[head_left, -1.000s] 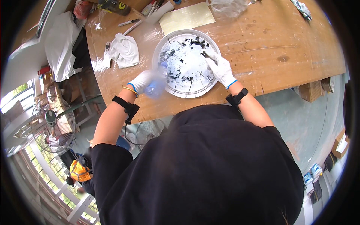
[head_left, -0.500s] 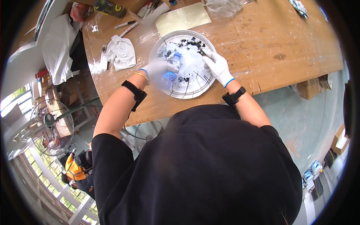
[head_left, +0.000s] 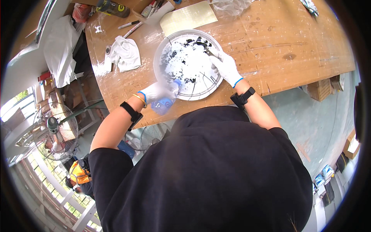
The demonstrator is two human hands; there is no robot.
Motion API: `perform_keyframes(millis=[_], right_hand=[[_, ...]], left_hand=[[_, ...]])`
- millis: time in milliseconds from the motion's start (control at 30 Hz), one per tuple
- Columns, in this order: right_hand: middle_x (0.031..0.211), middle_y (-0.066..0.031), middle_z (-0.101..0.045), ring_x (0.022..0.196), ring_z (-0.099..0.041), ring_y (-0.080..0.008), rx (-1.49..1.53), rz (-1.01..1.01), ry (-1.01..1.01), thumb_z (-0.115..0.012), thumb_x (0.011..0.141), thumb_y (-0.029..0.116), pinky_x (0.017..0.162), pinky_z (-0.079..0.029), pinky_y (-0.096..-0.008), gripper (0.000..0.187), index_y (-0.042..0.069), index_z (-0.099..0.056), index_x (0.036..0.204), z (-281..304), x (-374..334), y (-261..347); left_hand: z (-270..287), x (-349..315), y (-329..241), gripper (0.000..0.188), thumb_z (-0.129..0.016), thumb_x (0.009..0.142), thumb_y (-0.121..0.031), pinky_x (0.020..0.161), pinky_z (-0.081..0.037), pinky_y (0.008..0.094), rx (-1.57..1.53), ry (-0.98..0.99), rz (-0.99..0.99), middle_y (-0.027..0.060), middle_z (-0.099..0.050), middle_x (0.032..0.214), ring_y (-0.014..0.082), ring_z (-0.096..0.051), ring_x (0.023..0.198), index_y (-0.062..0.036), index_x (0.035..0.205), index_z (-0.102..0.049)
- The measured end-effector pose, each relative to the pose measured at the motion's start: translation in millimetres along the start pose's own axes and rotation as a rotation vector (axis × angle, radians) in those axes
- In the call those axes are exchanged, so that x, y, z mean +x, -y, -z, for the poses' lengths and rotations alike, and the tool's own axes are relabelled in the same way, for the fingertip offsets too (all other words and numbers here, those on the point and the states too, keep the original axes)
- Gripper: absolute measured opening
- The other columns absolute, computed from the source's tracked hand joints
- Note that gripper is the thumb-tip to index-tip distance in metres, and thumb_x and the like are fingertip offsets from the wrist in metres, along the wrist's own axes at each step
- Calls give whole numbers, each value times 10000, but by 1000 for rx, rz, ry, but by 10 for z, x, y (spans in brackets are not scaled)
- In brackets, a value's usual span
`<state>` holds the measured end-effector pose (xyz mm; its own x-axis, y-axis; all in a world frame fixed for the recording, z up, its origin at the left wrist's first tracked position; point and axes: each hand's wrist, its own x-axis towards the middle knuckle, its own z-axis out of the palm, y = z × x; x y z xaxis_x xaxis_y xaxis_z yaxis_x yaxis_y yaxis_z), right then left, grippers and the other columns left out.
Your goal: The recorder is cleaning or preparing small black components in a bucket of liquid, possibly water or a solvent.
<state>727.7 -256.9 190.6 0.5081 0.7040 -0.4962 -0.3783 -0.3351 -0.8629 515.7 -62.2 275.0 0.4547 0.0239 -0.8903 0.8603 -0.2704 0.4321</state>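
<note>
A round white tray (head_left: 184,96) with a ribbed rim lies on the wooden table, holding white powdery or foamy matter (head_left: 185,63) and scattered black bits (head_left: 199,41). My left hand (head_left: 156,92), in a white glove, is wrapped round a clear plastic bottle (head_left: 162,105) with a blue label. The bottle is tilted, its blue neck end pointing at the tray's near left rim. My right hand (head_left: 226,69), gloved too, is over the tray's right rim with fingers curled together. A small greyish tip shows at its fingertips; what it is I cannot make out.
A crumpled white cloth (head_left: 126,54) and pens (head_left: 129,24) lie left of the tray. Beyond it are a yellowish sheet (head_left: 189,18) and clear plastic film (head_left: 232,5). A standing fan (head_left: 53,125) is off the table's left side. A person in an orange vest (head_left: 80,172) is farther back.
My left hand has drawn the bottle from over the tray toward me and to the left, past the rim. More of the white matter shows. My right hand has hardly moved.
</note>
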Motion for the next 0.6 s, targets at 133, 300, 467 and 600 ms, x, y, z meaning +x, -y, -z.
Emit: perform_keyframes(millis=[133,300,467,600], right_hand=[[697,8,-587,542,-516,-55,-27,6,-3,-616,898,211,485,-434,-201,369,83,-587,1243,-12,-10,20],[690,-1,-594,539,-520,-59,-83,-1,1,-618,896,210,484,-433,-204,372,84,-587,1245,-24,-38,79],[698,-5,-600,546,-522,-57,-50,27,1,-620,895,210,485,-431,-204,381,92,-583,1255,-15,41,-66],[705,-6,-601,551,-515,-56,-49,-1,-7,-621,895,210,492,-430,-201,384,95,-581,1259,-3,36,-77]], left_hand=[[69,-119,260,306,-741,706,-173,687,-489,281,-164,-75,38,75,-651,840,143,-613,738,13,931,-649],[199,-117,303,289,-742,697,-159,675,-500,280,-115,-102,74,78,-652,806,157,-622,703,13,909,-648],[432,139,479,239,-731,712,-127,672,-500,271,-126,-165,-1,64,-646,798,144,-628,710,9,878,-625],[636,203,-22,260,-741,711,-149,670,-497,264,-10,-303,24,70,-652,779,141,-621,707,7,890,-636]])
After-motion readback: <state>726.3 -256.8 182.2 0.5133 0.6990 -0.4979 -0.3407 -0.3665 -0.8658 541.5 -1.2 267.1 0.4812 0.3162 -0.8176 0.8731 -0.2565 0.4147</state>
